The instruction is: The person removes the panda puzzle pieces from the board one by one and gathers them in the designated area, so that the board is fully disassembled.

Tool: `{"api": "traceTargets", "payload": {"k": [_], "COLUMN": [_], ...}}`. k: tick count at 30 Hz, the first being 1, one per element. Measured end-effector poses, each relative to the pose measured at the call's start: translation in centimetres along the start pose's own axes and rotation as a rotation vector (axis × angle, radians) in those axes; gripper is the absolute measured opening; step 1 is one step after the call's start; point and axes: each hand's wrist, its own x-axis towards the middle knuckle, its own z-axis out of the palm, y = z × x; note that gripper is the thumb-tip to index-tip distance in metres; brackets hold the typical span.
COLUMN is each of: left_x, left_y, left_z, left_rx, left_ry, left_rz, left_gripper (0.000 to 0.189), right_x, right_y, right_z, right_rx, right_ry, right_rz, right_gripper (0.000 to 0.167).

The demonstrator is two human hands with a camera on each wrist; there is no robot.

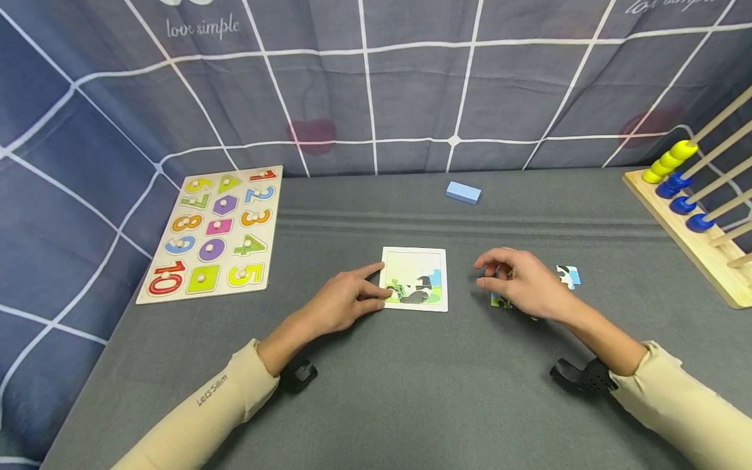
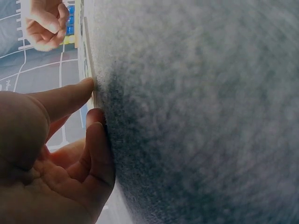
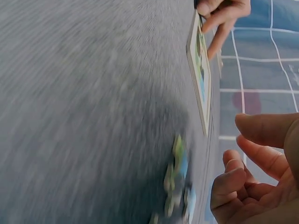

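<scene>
A square puzzle board point(image 1: 412, 267) lies on the table with some panda picture pieces in its lower part. At its left edge my left hand point(image 1: 337, 301) rests its fingertips, steadying the frame; the left wrist view has the thumb point(image 2: 70, 99) touching that edge. Over the loose puzzle pieces point(image 1: 501, 301) hovers my right hand point(image 1: 525, 281), fingers bent loosely and nothing seen between thumb and index. Those pieces point(image 3: 178, 161) lie below the hand in the right wrist view, blurred and partly hidden. Another piece point(image 1: 568, 275) shows beyond the knuckles.
A number and shape peg board point(image 1: 219, 227) lies at the left. At the back sits a blue block point(image 1: 463, 192). A wooden bead rack point(image 1: 687, 241) stands at the right. Grid-patterned cloth point(image 1: 411, 91) hangs behind the grey table point(image 1: 405, 391).
</scene>
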Motion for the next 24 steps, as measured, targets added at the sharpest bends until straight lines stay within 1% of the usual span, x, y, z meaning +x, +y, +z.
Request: {"api": "traceTargets", "payload": {"k": [5,10,13,19,24], "left_x": [-0.1,0.0,0.1,0.1,0.1], "left_y": [0.1,0.0,0.0,-0.1,-0.1], "left_z": [-0.1,-0.1,-0.1,0.0,0.0], "left_rx": [-0.005,-0.016,-0.02,-0.012,-0.006], "left_ry": [-0.004,-0.005,-0.008,-0.016,-0.011], "left_rz": [0.005,0.0,-0.011,-0.024,-0.023], "left_gripper": [0.027,0.027,0.027,0.027,0.027], "right_x": [1.6,3.1,3.8,4.6,4.7], "right_y": [-0.9,-1.5,-1.7,-1.8,-1.9], "right_z": [1.7,3.4,4.2,5.2,5.4], "right_rx": [0.019,0.033,0.034,-0.061,-0.112], "right_ry": [-0.014,-0.03,-0.05,-0.094,-0.099], "right_rz": [-0.038,-0.059,-0.068,-0.074,-0.066], "right_gripper": [0.016,0.016,0.019,0.03,0.031]}}
